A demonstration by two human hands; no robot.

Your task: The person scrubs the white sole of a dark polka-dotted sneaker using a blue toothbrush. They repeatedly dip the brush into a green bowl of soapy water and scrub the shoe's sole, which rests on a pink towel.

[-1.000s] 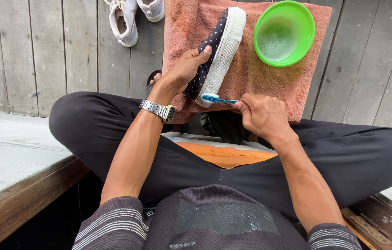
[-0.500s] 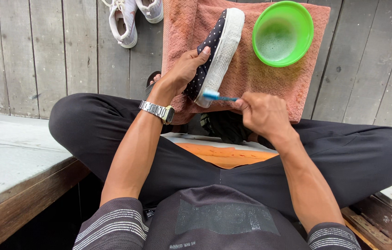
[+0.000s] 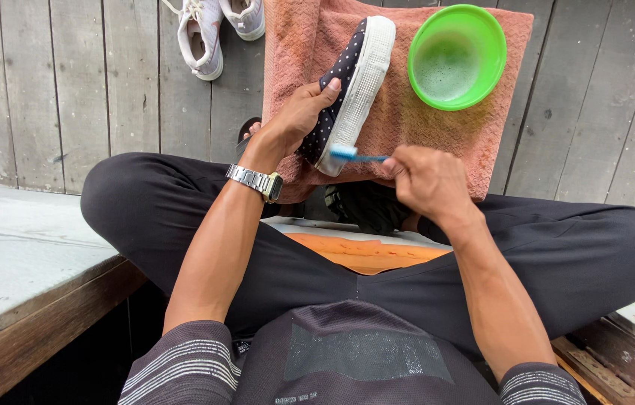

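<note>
My left hand (image 3: 299, 116) grips a dark polka-dot shoe (image 3: 347, 90) with a white sole, tipped on its side on a salmon-pink towel (image 3: 422, 142). My right hand (image 3: 428, 180) holds a blue toothbrush (image 3: 355, 156), its head pressed against the near end of the white sole. A steel watch sits on my left wrist. I sit cross-legged in black trousers, both arms reaching forward over my knees.
A green bowl (image 3: 458, 56) of soapy water stands on the towel to the right of the shoe. A pair of white sneakers (image 3: 209, 34) lies on the grey wooden planks at the top left. A pale bench edge (image 3: 25, 262) runs along my left side.
The toothbrush has shifted slightly along the near end of the sole. The left hand keeps the shoe in the same spot.
</note>
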